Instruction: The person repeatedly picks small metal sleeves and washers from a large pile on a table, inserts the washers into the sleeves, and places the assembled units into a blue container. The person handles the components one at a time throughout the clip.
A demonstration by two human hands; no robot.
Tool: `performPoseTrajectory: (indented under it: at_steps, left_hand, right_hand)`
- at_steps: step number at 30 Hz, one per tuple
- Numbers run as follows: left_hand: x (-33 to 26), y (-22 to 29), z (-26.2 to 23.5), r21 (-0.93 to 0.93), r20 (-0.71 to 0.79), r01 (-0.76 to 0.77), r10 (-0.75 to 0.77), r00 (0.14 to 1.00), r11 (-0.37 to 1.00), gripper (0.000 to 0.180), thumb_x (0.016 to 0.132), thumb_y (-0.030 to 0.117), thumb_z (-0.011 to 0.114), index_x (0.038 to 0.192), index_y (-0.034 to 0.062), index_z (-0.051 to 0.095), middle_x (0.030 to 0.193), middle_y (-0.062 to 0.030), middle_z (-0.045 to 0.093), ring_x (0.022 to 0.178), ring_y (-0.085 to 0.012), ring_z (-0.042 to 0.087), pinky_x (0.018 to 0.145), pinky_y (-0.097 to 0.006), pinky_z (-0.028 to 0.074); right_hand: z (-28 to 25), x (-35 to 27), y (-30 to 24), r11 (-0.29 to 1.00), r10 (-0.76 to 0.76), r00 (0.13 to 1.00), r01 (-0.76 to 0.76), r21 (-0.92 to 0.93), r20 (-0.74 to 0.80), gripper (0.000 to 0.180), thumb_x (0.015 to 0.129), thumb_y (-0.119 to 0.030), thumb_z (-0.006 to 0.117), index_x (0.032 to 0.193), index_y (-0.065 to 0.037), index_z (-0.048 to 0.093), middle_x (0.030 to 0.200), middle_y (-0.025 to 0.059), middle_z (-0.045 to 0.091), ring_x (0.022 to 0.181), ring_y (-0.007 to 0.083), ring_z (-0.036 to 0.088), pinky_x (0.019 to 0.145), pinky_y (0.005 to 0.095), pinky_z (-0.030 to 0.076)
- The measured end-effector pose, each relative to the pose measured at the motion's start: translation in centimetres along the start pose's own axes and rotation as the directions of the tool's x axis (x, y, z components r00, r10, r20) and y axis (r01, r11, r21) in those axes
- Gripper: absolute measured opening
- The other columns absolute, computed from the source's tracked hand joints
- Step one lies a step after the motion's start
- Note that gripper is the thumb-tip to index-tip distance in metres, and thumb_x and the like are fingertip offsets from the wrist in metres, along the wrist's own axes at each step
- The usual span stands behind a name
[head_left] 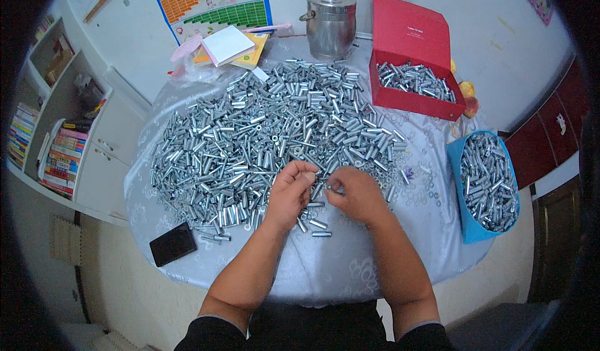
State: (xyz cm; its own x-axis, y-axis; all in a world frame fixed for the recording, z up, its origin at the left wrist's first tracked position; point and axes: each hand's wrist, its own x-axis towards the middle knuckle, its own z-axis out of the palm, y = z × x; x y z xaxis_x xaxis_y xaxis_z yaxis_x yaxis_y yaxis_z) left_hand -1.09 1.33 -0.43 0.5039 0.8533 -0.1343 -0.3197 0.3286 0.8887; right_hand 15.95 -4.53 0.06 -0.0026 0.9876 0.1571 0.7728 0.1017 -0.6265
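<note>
In the head view, the fingers of the left hand (pixel 290 193) and right hand (pixel 358 195) are drawn narrow over the near side of a heap of silvery, cylindrical metal tubes (pixel 265 138), spread across the middle of a table covered in shiny white cloth (pixel 450 257); whether anything is pinched cannot be told. Stray tubes (pixel 322 234) toward the table's near edge could be rolled off if brushed by the left forearm (pixel 251 266).

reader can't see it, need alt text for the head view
A left hand and right hand close together over a large pile of metal tubes on a table. At right, an open red box and blue bin hold more pieces; a black phone lies left.
</note>
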Motion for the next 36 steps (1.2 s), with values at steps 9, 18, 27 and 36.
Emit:
performPoseTrajectory:
  at_steps: [9,18,27,36]
  left_hand:
    - [-0.1,-0.6,0.5,0.105,0.073,-0.060,0.052,0.996,0.993,0.013,0.091,0.013,0.056,0.102,0.0068,0.057,0.064,0.0084,0.043,0.049,-0.0012,0.033,0.043,-0.019,0.023]
    - [-0.2,-0.5,0.3,0.099,0.114,-0.080,0.069,0.991,0.992,0.013,0.092,0.006,0.054,0.104,0.0038,0.053,0.078,0.0039,0.053,0.065,-0.0018,0.043,0.057,-0.018,0.033]
    - [-0.2,-0.7,-0.2,0.286,0.101,-0.169,0.146,0.984,0.943,0.010,0.089,0.007,0.054,0.098,0.0040,0.052,0.080,0.0012,0.053,0.071,-0.0056,0.046,0.064,-0.021,0.038]
    - [-0.4,-0.6,0.0,0.395,0.141,-0.283,0.247,0.959,0.874,0.006,0.087,0.004,0.051,0.093,0.0028,0.051,0.080,-0.0003,0.050,0.074,-0.0077,0.045,0.067,-0.024,0.039]
  right_hand:
    - [-0.5,0.0,0.0,0.720,0.196,0.978,-0.098,0.687,-0.066,0.021,0.079,-0.006,0.072,0.098,-0.002,0.065,0.088,0.0040,0.065,0.075,0.0090,0.060,0.068,0.0237,0.049]
    - [0.2,-0.1,-0.1,0.657,0.151,0.988,-0.090,0.749,-0.014,0.020,0.082,-0.006,0.070,0.101,-0.001,0.066,0.089,0.0039,0.066,0.078,0.0092,0.061,0.070,0.0238,0.050]
    - [0.0,-0.1,-0.2,0.696,0.196,0.980,-0.157,0.701,0.024,0.017,0.084,-0.012,0.070,0.095,0.000,0.067,0.078,0.0014,0.064,0.069,0.0064,0.056,0.062,0.0225,0.046]
    - [0.5,-0.1,-0.5,0.744,0.284,0.956,-0.265,0.613,0.069,0.025,0.092,-0.022,0.061,0.077,-0.002,0.063,0.069,0.0027,0.059,0.061,0.0104,0.053,0.056,0.0283,0.042]
